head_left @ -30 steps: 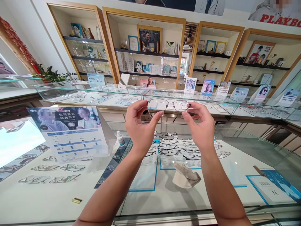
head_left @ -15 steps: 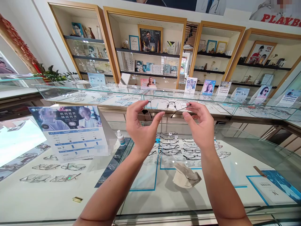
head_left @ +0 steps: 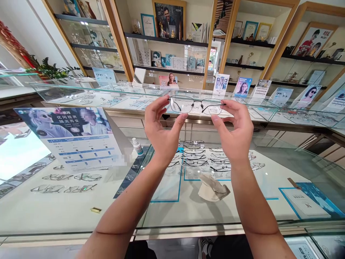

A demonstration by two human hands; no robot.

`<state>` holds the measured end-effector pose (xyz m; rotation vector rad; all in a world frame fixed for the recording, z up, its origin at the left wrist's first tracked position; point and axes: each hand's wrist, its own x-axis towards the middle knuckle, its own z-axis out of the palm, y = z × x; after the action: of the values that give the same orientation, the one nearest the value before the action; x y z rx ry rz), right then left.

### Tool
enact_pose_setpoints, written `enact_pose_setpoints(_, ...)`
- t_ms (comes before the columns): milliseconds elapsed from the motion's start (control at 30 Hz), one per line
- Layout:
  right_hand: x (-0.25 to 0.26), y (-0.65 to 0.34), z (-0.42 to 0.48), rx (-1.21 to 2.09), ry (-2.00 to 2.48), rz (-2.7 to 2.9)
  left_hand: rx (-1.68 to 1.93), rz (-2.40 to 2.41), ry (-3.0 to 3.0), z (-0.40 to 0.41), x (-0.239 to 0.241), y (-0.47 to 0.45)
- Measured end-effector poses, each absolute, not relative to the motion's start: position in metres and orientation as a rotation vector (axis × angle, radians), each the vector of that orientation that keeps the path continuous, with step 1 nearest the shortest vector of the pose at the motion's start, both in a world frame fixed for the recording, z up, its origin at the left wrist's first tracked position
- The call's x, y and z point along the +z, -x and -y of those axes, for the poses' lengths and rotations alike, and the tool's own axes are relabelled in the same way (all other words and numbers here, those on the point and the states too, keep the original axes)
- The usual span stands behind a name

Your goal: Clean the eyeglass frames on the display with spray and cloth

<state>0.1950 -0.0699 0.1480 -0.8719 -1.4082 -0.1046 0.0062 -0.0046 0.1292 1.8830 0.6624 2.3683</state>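
I hold a pair of thin dark-framed glasses [head_left: 196, 105] up in front of me with both hands, lenses facing away. My left hand [head_left: 162, 129] pinches the left end of the frame between thumb and fingers. My right hand [head_left: 234, 129] pinches the right end the same way. The temples hang folded behind the lenses. Below my hands lies a crumpled beige cleaning cloth [head_left: 212, 187] on the glass counter [head_left: 242, 212], above rows of display frames [head_left: 196, 158].
A small white spray bottle [head_left: 137, 146] stands left of my left wrist, next to a large advertising stand [head_left: 72, 138]. More glass display cases [head_left: 113, 95] and wooden wall shelves [head_left: 167, 36] with pictures fill the back. A small brass piece [head_left: 95, 209] lies at the front left.
The view has tilted downward, so everything sits higher in the picture. My hands keep their grip on the glasses, which have lifted slightly relative to the far counter.
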Motion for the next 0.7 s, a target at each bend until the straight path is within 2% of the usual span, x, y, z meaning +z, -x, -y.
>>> enact_pose_setpoints(700, 0.1458, -0.2011, 0.0629, -0.082, 0.905, 1.486, 2.289, -0.888, -1.919, 0.0019, 0.1241, -0.0106)
